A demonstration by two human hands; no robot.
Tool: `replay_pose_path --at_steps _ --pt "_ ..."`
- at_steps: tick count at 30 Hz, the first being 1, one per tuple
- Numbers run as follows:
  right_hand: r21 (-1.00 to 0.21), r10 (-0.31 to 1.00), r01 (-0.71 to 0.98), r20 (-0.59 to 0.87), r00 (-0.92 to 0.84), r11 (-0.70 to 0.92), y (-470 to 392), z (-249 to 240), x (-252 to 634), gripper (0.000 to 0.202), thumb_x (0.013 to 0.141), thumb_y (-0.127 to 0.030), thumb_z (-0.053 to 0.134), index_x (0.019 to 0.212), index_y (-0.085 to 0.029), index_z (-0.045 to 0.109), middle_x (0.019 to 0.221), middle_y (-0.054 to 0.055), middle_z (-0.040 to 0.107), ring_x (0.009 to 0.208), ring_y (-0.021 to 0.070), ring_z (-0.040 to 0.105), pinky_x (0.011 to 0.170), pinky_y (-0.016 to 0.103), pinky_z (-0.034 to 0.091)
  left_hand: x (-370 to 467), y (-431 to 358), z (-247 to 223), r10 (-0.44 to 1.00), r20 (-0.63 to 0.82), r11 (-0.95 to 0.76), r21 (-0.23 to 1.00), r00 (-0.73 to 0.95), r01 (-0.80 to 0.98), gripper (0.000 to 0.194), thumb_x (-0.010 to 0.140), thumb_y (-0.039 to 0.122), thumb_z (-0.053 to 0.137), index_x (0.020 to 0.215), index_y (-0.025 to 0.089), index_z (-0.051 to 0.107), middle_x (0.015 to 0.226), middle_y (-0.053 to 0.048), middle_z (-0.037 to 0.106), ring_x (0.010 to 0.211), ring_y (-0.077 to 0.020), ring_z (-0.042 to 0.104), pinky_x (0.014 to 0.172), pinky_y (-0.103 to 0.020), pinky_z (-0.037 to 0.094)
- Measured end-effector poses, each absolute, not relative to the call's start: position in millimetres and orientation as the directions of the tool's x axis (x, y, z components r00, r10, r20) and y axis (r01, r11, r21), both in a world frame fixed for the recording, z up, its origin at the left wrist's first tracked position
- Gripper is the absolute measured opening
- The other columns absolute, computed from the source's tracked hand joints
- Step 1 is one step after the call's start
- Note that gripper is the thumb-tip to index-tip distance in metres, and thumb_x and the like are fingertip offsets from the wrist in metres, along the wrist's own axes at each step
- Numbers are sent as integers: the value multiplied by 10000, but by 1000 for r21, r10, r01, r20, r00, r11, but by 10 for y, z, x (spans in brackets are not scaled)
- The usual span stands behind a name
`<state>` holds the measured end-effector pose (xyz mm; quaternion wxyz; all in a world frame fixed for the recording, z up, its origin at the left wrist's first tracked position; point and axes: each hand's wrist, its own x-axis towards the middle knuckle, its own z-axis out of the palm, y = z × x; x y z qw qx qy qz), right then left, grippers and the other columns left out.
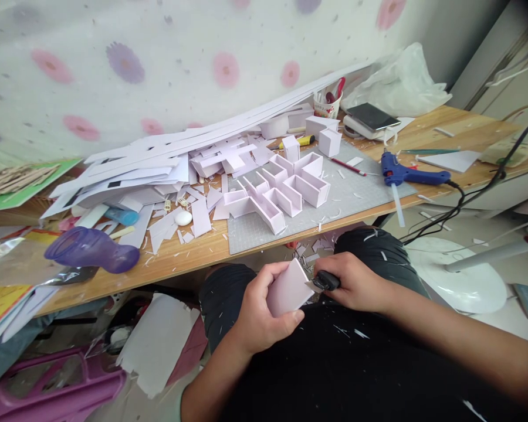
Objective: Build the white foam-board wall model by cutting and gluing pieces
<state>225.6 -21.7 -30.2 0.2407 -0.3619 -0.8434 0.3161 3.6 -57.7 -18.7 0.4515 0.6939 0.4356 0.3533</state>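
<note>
My left hand [264, 313] is closed around a pale foam-board piece [289, 287], held above my lap with the thumb along its near side. In my right hand [356, 281] is a black-handled utility knife [327, 281]. Its blade touches the right edge of the board piece. Beyond my hands, a white foam-board model [286, 187] with several open-topped channels stands on a grey cutting mat [352, 181]. White shavings lie on my dark clothing.
A blue glue gun [416, 174] lies at the mat's right edge, its black cable [462, 205] hanging off the table. Board scraps [200, 217], a purple vessel [92, 249] and stacked strips [158, 146] crowd the left. A paper cup [327, 106] of tools stands behind.
</note>
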Motion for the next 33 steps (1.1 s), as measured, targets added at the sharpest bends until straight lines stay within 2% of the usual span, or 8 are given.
replay_pose_path --at_steps 5,11,17,22,24,28,30,33 --pt "-713 820 512 154 -552 479 -205 -330 2245 114 726 -116 513 671 -202 462 597 -31 486 542 113 454 540 208 327 40 -598 -188 920 87 -215 927 383 307 628 659 310 693 1243 214 482 1141 -98 598 1009 -263 591 875 -377 462" --pt "-713 761 447 188 -621 541 -219 -340 2264 89 727 -111 496 696 -194 505 620 -12 522 569 126 486 566 220 344 41 -597 -204 920 96 -217 932 380 291 621 658 321 692 1235 219 487 1114 -86 604 972 -252 594 860 -374 468" --pt "-715 824 514 152 -546 473 -193 -366 2251 111 721 -123 506 657 -201 461 597 -30 480 546 111 440 547 212 320 43 -614 -200 905 107 -245 922 412 299 631 647 314 703 1234 232 485 1129 -82 589 997 -259 590 866 -379 459" --pt "-742 888 568 79 -453 356 -141 -436 2223 172 808 -258 536 658 -194 481 584 -33 465 543 113 413 547 231 314 51 -615 -173 890 124 -293 892 439 343 640 628 305 706 1221 221 479 1102 -78 607 959 -248 609 837 -365 482" --pt "-831 919 502 27 -394 240 -130 -443 2211 236 835 -351 533 670 -189 490 582 -31 451 549 117 411 548 240 329 65 -607 -186 883 154 -362 826 443 433 659 614 270 715 1226 225 474 1105 -78 615 962 -250 613 835 -366 491" --pt "-988 884 151 -91 -458 -23 -127 -380 2204 343 832 -507 536 766 -171 518 593 -34 457 509 105 404 486 232 337 111 -552 -257 872 275 -489 544 406 682 711 610 194 719 1273 230 463 1030 -85 632 891 -259 628 780 -391 518" --pt "-994 873 108 -64 -484 -13 -119 -334 2210 341 794 -496 606 760 -167 527 617 -33 462 539 103 409 504 228 346 131 -501 -275 852 334 -520 442 404 731 726 619 202 736 1289 232 459 991 -80 636 863 -260 631 756 -398 529" --pt "-988 902 139 -5 -432 61 -72 -289 2239 276 781 -412 650 734 -164 537 648 -30 472 614 114 430 580 235 372 143 -418 -238 816 393 -566 400 423 721 732 658 280 766 1313 226 442 1024 -81 642 903 -249 634 775 -374 537"
